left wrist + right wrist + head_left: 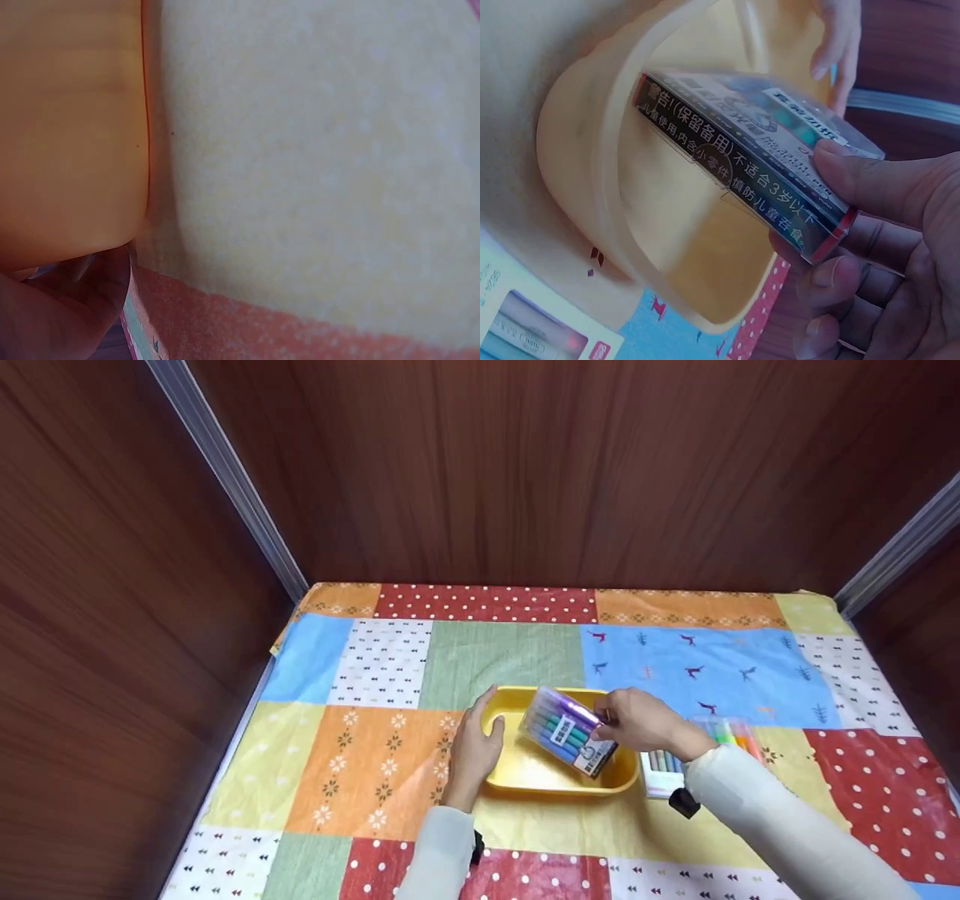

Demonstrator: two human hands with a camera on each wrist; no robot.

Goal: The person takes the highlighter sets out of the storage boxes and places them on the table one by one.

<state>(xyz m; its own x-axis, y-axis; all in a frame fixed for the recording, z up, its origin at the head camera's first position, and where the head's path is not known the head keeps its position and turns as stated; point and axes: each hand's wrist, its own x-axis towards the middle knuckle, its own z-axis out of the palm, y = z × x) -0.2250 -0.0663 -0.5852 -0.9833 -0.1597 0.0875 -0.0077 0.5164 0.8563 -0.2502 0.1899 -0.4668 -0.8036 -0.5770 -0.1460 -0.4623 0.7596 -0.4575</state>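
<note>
My right hand (pixel 641 720) pinches a clear case of markers (pixel 568 733) by one end, thumb on its face and fingers behind. Green, blue and purple pens show through the plastic, and its dark printed end (pixel 727 169) faces the right wrist camera. The case hangs tilted over a yellow plastic basket (pixel 525 789). At the basket's left end my left hand (pixel 476 750) grips the rim, thumb on the inner side. In the left wrist view that hand (pixel 82 300) lies against the basket's outer wall (pixel 75 135).
Right of the basket lies a white box of pens (pixel 664 780), partly under my right wrist. Behind that forearm is a clear pack with bright green and orange pens (pixel 731 733). A patchwork cloth (pixel 382 750) covers the table, with brown panels (pixel 480 472) around it.
</note>
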